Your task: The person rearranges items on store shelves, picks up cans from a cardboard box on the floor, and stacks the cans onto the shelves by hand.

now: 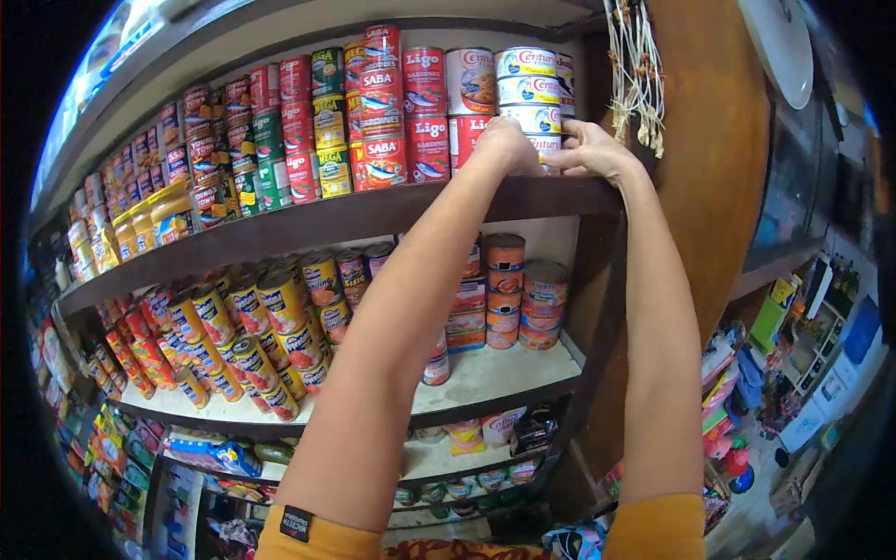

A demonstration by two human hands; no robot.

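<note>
A stack of white-labelled Century tuna cans (528, 91) stands at the right end of the upper shelf. My left hand (509, 147) is closed at the stack's lower left side, its fingertips partly hidden. From the right, my right hand (599, 152) has its thumb and fingers around a low tuna can (543, 144) of the same stack. Just left of the stack are a large Century can (470, 81) and a red Ligo sardine can (464, 140), the latter partly covered by my left hand.
Ligo sardines (427, 81), Saba sardines (383, 161) and other cans line the upper shelf (392, 207). Yellow cans (280, 299) and orange-labelled cans (504, 289) stand below. Dried roots or stems (637, 75) hang beside a wooden post (700, 187) at right.
</note>
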